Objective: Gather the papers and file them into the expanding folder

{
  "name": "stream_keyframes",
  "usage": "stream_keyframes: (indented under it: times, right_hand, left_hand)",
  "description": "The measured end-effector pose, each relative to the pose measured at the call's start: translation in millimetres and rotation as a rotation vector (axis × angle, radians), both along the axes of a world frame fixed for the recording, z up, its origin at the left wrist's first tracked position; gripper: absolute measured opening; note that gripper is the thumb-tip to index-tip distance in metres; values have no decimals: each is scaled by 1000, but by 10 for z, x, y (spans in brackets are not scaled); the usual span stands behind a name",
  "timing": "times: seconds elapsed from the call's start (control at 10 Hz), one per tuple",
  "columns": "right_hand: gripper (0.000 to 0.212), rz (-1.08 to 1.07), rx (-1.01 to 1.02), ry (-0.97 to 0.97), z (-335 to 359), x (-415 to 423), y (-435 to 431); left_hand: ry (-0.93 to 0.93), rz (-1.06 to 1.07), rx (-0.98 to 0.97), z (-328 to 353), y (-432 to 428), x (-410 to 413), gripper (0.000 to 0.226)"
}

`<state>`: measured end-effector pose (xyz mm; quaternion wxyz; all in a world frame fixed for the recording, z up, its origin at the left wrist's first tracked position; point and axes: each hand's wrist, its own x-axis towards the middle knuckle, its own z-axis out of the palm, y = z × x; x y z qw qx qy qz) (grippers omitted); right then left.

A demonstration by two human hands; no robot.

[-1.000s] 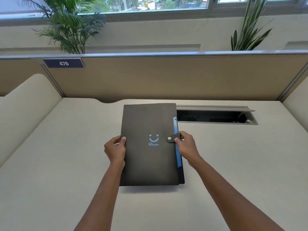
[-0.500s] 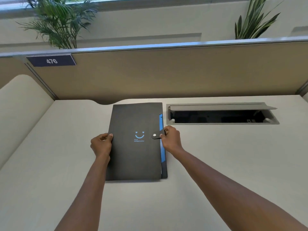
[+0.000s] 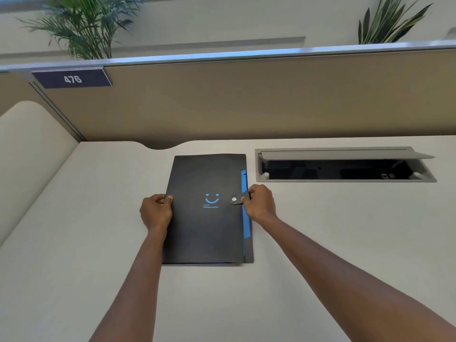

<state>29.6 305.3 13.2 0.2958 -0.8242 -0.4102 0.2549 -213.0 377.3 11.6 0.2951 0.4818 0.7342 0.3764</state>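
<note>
expanding folder (image 3: 204, 233), black with a blue smiley printed on its cover, lies flat and closed on the pale tabletop (image 3: 74, 243) straight ahead of me, its long side running away from me. blue inner edges show along its right side, where the cover stops short of the back panel. a short black strap (image 3: 238, 198) with a round metal snap (image 3: 234, 199) reaches over from the right edge onto the cover, and the snap sits pressed down on the cover.

my left hand (image 3: 156, 211) holds the folder's left edge at about mid-height, fingers (image 3: 168, 200) curled narrow with the thumb on top of the cover. my right hand (image 3: 260, 202) is at the right edge, its fingers (image 3: 245, 199) pinched narrow on the outer end of the strap, just beside the snap.

to the right of the folder, apart from it, a cable hatch (image 3: 345, 166) is set in the tabletop with its grey lid tilted up. behind stands a tan divider panel (image 3: 246, 99) bearing a dark plate (image 3: 71, 79) that reads 476, with two plants above it. no loose papers are in sight.
</note>
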Motion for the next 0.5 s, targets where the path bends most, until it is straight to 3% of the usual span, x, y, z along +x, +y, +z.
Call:
stream_keyframes:
  times: [0.4,0.5]
  right_hand:
    - [21,15,31,33,-39,69,3]
    - [37,18,51,22,101,102,-119]
  left_hand:
    - [85,-40,1,35,-8,14,23]
    - [162,-91,-17,109,-66,25,44]
